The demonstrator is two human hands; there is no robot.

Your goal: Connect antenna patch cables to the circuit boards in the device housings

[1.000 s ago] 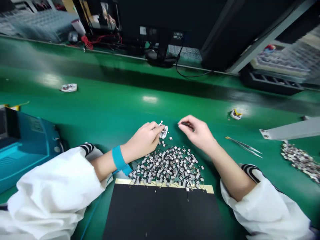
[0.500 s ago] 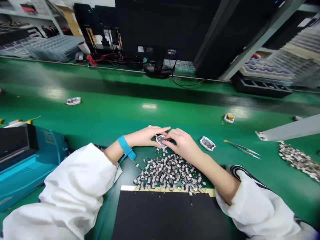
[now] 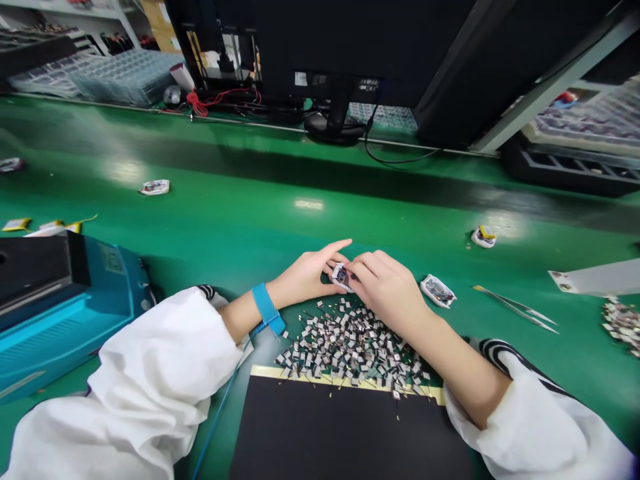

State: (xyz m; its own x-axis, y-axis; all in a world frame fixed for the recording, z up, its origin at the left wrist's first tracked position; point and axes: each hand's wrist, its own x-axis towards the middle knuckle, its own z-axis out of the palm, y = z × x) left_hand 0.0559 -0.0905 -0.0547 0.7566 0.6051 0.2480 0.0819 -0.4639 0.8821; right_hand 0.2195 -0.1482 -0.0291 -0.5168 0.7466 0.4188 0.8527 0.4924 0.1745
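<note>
Between my hands is a small white plastic housing [image 3: 341, 275] with a circuit board inside. My left hand [image 3: 315, 272], a blue wrist strap [image 3: 267, 308] behind it, grips the housing's left side with thumb and fingers, its index finger stretched out above. Closed fingers of my right hand [image 3: 383, 283] press at the housing's right side; whether they pinch a small part there is hidden. Just below my hands lies a heap of small silvery components with short black leads [image 3: 350, 343]. A second white housing with a board [image 3: 439, 291] rests to the right of my right hand.
Tweezers [image 3: 515, 309] lie on the green mat at right, near a white bracket [image 3: 595, 277] and another pile of parts [image 3: 620, 327]. A teal machine [image 3: 100, 293] stands at left. A black sheet [image 3: 345, 427] lies in front. A monitor stand [image 3: 335, 123] is at the back.
The view has shifted, so the scene sits further right. My left index finger has lifted away from the housing, and the housing is tilted more upright between my hands.
</note>
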